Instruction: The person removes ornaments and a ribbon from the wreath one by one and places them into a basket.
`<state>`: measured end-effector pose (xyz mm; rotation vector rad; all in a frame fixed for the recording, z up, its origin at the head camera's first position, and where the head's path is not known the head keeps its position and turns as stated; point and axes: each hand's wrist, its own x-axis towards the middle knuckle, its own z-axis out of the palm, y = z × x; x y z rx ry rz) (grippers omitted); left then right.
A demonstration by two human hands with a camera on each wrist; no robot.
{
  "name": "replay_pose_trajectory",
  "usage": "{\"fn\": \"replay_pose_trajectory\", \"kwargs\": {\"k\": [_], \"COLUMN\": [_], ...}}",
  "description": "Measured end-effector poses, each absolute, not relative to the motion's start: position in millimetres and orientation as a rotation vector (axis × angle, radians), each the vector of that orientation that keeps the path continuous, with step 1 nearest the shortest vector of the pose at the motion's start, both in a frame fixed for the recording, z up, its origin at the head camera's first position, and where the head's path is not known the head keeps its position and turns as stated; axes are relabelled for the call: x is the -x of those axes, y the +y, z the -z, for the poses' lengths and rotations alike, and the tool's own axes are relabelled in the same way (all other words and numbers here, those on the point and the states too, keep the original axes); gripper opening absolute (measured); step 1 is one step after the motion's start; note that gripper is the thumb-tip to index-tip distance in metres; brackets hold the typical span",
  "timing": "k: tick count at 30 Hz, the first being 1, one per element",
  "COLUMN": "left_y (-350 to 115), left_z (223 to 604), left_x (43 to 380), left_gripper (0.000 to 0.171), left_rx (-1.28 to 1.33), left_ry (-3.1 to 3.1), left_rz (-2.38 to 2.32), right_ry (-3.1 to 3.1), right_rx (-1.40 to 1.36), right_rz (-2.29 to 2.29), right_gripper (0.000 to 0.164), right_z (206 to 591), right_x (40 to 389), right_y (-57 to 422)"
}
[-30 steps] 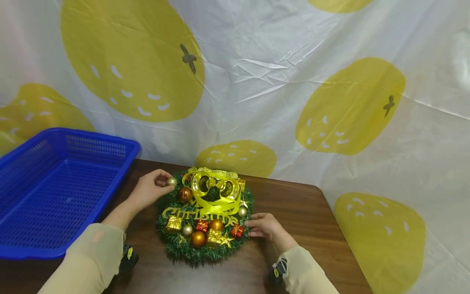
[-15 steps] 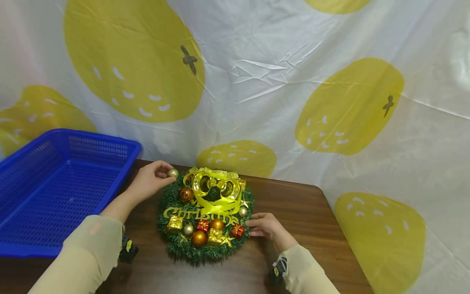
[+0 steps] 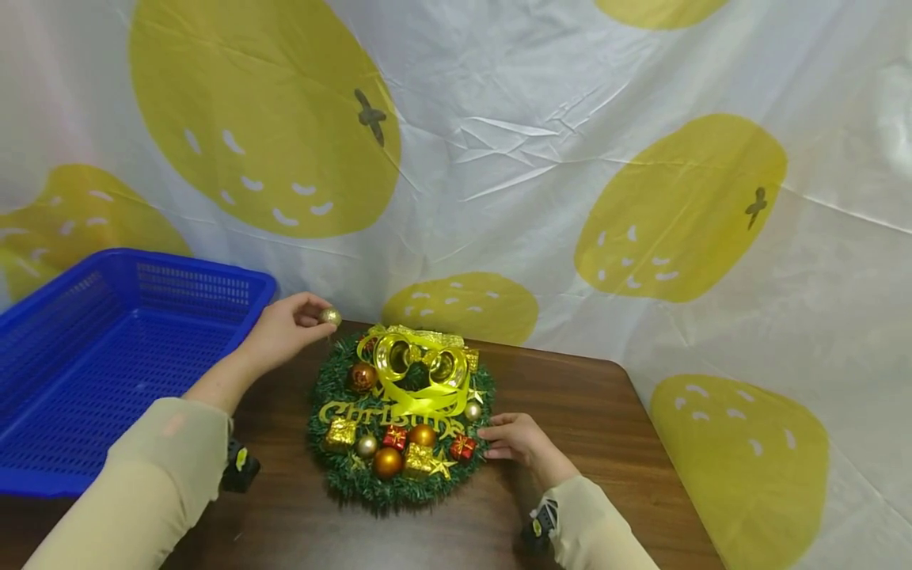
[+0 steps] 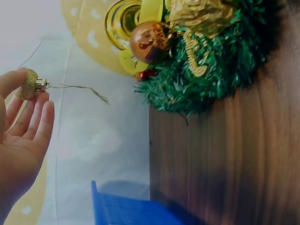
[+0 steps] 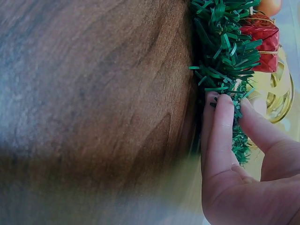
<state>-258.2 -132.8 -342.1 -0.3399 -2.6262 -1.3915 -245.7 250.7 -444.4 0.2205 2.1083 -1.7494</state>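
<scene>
The left hand (image 3: 281, 332) pinches a glittery gold bauble (image 3: 331, 317) whose trailing thread (image 4: 84, 87) could snag; the right hand (image 3: 523, 439) grips the Christmas wreath (image 3: 338, 384), which may skid if pulled.

Cream sleeves (image 3: 131, 484), black wrist devices (image 3: 241, 469)

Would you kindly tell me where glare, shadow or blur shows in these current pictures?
Head view: glossy highlights on the creased curtain, a soft sheen low on the table; left wrist view: a shadow on the curtain by the blue basket; right wrist view: pale glare at the table's left, its lower part hazy, the green wreath sharper.
</scene>
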Motion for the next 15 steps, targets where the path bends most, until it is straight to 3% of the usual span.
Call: {"fn": "replay_pose_trajectory", "kwargs": {"k": [15], "left_y": [-166.0], "left_z": [329.1], "left_x": [256.6], "left_gripper": [0.044], "left_rx": [0.263], "left_ry": [-2.685], "left_rz": [1.39], "right_ry": [2.139], "right_rx": [-0.308], "right_rz": [1.71], "right_gripper": [0.056], "right_z": [430.3], "right_x": [238.0], "right_y": [242.7]}}
